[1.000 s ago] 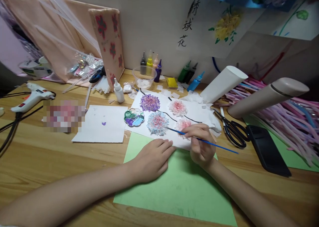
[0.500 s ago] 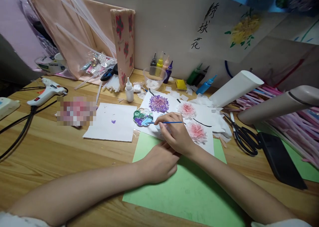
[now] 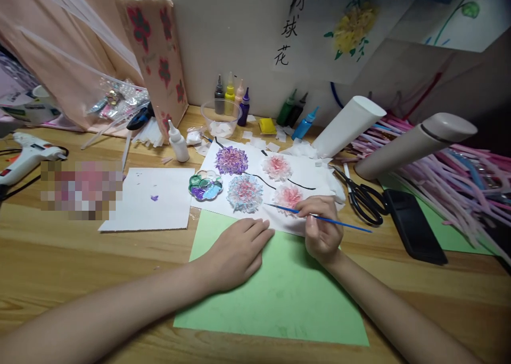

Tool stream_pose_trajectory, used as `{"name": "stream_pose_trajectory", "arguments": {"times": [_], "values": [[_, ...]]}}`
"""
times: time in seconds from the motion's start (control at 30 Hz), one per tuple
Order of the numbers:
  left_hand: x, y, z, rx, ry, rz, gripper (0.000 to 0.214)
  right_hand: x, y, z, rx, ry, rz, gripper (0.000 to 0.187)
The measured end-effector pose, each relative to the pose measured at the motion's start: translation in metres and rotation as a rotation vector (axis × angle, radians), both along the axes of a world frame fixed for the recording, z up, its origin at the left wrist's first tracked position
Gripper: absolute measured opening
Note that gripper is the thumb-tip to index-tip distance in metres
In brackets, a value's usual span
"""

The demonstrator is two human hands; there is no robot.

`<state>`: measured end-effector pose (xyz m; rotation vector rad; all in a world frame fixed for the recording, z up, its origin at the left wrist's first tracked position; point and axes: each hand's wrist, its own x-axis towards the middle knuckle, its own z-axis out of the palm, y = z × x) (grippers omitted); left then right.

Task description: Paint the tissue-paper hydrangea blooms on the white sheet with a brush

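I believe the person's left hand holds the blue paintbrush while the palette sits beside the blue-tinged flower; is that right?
Not quite: the head view shows the right hand holding the blue paintbrush. The palette does sit beside the blue-tinged flower.

A slim blue paintbrush (image 3: 351, 226) is held aslant, its tip brought just beside the right edge of a blue-and-pink ruffled paper flower (image 3: 245, 193); whether they touch cannot be told. The flower is set on a white sheet (image 3: 254, 159) marked with black lines, below a purple-edged flower (image 3: 231, 160). A scalloped palette (image 3: 205, 185), smeared green, purple and blue, is placed at the sheet's left edge.
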<state>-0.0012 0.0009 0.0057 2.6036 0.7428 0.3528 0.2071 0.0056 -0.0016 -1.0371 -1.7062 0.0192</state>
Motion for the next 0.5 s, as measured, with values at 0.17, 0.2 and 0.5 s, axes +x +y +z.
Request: {"name": "stream_pose_trajectory", "arguments": {"times": [0.17,0.2,0.5], "values": [[0.0011,0.0009,0.0007,-0.006,0.011,0.003,0.044,-0.0036,-0.0019,0.0039,-0.031,-0.181,0.072,0.017],[0.0013,0.0010,0.0007,-0.008,0.012,0.003,0.045,-0.0039,-0.0016,0.0045,-0.038,-0.201,0.077,0.018],[0.0019,0.0011,0.0015,-0.012,0.015,-0.002,0.044,-0.0010,0.0007,0.0048,-0.055,-0.198,0.079,0.018]]}}
